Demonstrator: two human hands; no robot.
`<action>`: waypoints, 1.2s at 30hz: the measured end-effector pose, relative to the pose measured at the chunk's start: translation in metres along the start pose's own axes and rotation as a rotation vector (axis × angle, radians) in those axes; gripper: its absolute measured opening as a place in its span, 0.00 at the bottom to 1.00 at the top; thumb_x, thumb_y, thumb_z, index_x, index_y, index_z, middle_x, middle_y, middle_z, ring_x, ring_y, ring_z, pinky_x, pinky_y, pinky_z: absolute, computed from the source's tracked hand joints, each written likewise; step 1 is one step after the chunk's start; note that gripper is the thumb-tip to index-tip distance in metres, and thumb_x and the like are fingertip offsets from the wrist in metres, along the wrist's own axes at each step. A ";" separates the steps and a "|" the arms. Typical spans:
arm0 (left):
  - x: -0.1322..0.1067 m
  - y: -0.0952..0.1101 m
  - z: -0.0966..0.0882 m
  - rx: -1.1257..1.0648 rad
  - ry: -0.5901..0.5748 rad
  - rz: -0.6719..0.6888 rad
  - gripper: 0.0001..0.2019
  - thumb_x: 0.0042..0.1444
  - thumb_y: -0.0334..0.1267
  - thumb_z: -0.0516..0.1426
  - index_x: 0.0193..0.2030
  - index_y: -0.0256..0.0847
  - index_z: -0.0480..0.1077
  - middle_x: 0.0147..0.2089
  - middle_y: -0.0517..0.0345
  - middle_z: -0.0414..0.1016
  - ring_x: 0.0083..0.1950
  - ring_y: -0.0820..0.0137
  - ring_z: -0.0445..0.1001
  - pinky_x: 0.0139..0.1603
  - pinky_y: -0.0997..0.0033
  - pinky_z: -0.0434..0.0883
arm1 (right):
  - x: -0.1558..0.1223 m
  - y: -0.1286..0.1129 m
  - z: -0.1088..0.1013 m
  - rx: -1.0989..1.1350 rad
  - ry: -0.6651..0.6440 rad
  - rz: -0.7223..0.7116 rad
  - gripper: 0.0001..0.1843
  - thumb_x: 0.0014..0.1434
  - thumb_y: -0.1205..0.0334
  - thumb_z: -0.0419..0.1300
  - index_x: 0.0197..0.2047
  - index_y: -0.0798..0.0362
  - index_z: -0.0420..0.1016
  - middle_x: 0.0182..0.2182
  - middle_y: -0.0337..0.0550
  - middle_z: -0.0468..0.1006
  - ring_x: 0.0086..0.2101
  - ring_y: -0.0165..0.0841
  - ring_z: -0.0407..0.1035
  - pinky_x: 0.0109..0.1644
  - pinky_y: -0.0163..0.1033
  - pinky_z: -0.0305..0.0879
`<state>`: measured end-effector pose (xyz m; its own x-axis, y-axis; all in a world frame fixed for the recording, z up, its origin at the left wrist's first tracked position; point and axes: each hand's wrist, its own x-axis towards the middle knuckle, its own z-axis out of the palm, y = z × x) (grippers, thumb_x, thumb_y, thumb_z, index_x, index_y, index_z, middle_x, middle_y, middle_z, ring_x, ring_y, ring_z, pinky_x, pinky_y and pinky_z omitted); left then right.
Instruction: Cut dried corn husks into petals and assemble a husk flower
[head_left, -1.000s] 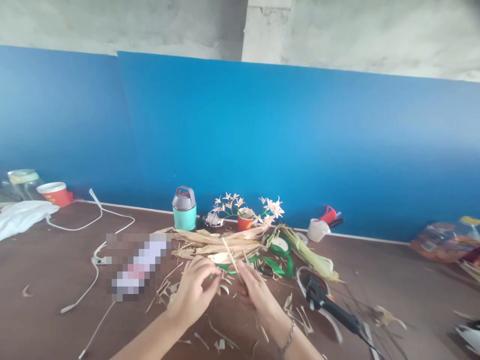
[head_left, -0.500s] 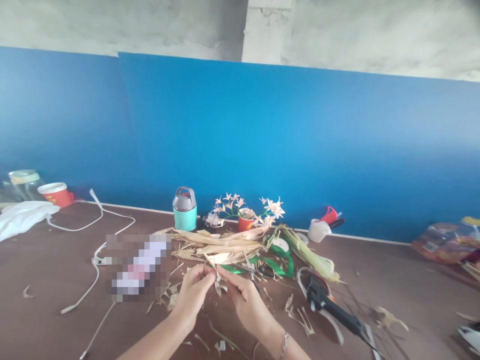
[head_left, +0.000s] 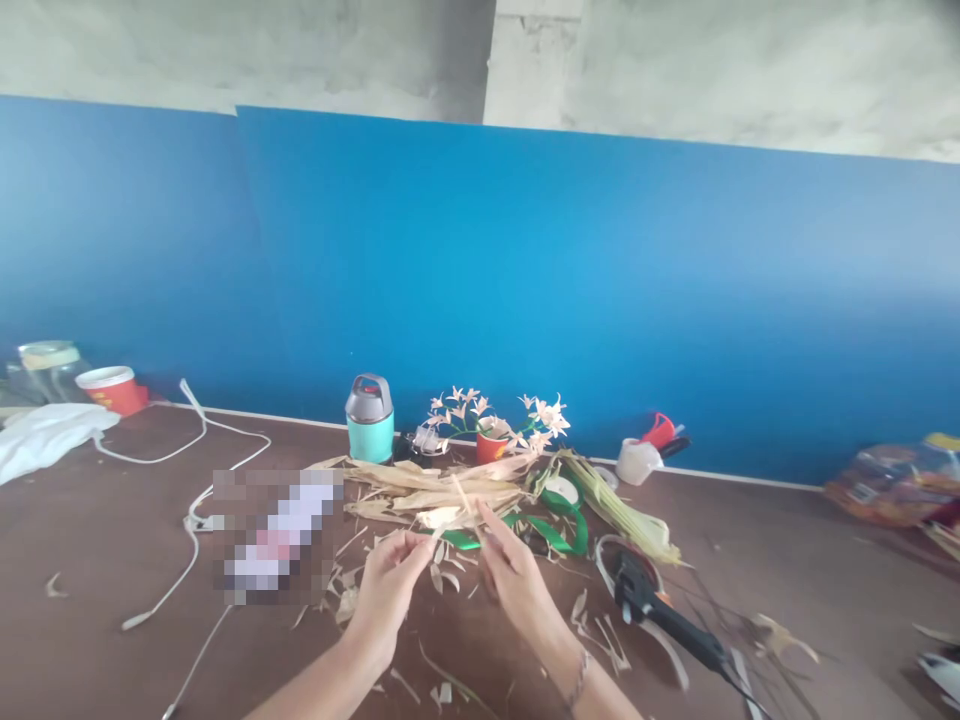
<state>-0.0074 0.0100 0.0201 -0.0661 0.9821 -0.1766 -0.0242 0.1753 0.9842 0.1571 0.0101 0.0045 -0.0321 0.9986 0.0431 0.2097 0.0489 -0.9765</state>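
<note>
In the head view my left hand (head_left: 390,590) is closed in a pinch, with a small pale piece of husk (head_left: 439,530) showing at its fingertips. My right hand (head_left: 517,575) is closed too, pinching a thin strip of dried husk (head_left: 462,490) that points up and to the left. A gap separates the two hands. Just beyond them lies a pile of dried corn husks (head_left: 420,480), with green ribbon (head_left: 551,533) partly looped beside it. Small husk scraps (head_left: 442,575) are scattered on the table around my hands.
Behind the pile stand a turquoise flask (head_left: 370,435) and a red cup (head_left: 491,445) with husk flowers (head_left: 544,420). A black corded tool (head_left: 664,620) lies right, near a bundle of pale green strands (head_left: 630,510). White cables (head_left: 196,545) run across the left.
My right hand has moved up and to the right, away from my left hand, carrying the thin husk strip. My left hand has hardly moved.
</note>
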 end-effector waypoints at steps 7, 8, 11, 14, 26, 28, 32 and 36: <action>0.003 -0.003 0.001 -0.018 -0.020 0.029 0.11 0.44 0.44 0.58 0.21 0.39 0.66 0.20 0.64 0.60 0.25 0.73 0.57 0.26 0.76 0.54 | -0.007 -0.010 0.018 0.436 -0.304 0.272 0.33 0.51 0.49 0.61 0.59 0.51 0.63 0.14 0.27 0.55 0.15 0.21 0.40 0.16 0.26 0.38; 0.003 -0.003 0.001 -0.012 -0.022 0.026 0.11 0.44 0.43 0.57 0.20 0.39 0.65 0.20 0.65 0.59 0.24 0.74 0.56 0.25 0.76 0.53 | -0.006 -0.008 0.020 0.386 -0.293 0.226 0.31 0.52 0.49 0.60 0.57 0.51 0.66 0.14 0.28 0.56 0.15 0.21 0.42 0.16 0.26 0.41; 0.002 -0.004 0.002 -0.011 -0.019 0.011 0.11 0.44 0.42 0.56 0.19 0.40 0.62 0.18 0.67 0.56 0.23 0.75 0.52 0.24 0.76 0.51 | -0.006 -0.002 0.024 0.176 -0.241 -0.011 0.21 0.58 0.54 0.54 0.53 0.50 0.72 0.22 0.38 0.72 0.21 0.27 0.61 0.27 0.31 0.64; 0.003 -0.008 0.003 -0.020 0.000 -0.006 0.11 0.44 0.42 0.56 0.18 0.40 0.60 0.17 0.68 0.54 0.22 0.76 0.52 0.23 0.76 0.51 | -0.009 0.001 0.024 -0.054 -0.193 -0.265 0.21 0.59 0.66 0.49 0.55 0.48 0.70 0.43 0.44 0.78 0.42 0.36 0.70 0.53 0.44 0.63; 0.004 -0.005 -0.001 0.000 0.015 -0.017 0.13 0.45 0.48 0.58 0.22 0.40 0.67 0.20 0.65 0.62 0.22 0.74 0.57 0.23 0.75 0.52 | 0.000 0.003 0.008 0.226 -0.094 0.148 0.26 0.59 0.59 0.50 0.61 0.51 0.59 0.20 0.37 0.70 0.19 0.27 0.61 0.19 0.28 0.58; 0.005 -0.006 -0.001 0.016 -0.004 0.001 0.13 0.45 0.47 0.58 0.21 0.40 0.66 0.20 0.65 0.62 0.23 0.73 0.58 0.25 0.75 0.54 | -0.003 -0.002 0.012 0.364 -0.212 0.265 0.29 0.57 0.57 0.55 0.61 0.51 0.59 0.15 0.30 0.61 0.15 0.23 0.50 0.15 0.25 0.46; 0.005 -0.008 0.000 0.053 -0.038 0.023 0.11 0.44 0.44 0.57 0.19 0.40 0.65 0.19 0.65 0.61 0.24 0.73 0.58 0.26 0.75 0.55 | -0.005 -0.004 0.019 0.231 -0.260 0.108 0.23 0.57 0.54 0.56 0.54 0.51 0.70 0.18 0.35 0.70 0.19 0.26 0.60 0.22 0.29 0.61; 0.005 -0.010 0.002 0.052 -0.029 0.010 0.11 0.44 0.43 0.56 0.18 0.40 0.63 0.18 0.67 0.58 0.23 0.74 0.56 0.25 0.76 0.54 | -0.007 0.000 0.019 -0.111 -0.175 -0.261 0.20 0.60 0.65 0.49 0.54 0.50 0.71 0.41 0.46 0.79 0.44 0.38 0.70 0.53 0.45 0.63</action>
<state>-0.0052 0.0137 0.0093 -0.0369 0.9853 -0.1669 0.0286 0.1680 0.9854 0.1385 0.0024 -0.0001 -0.2646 0.9334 0.2424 0.2771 0.3143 -0.9080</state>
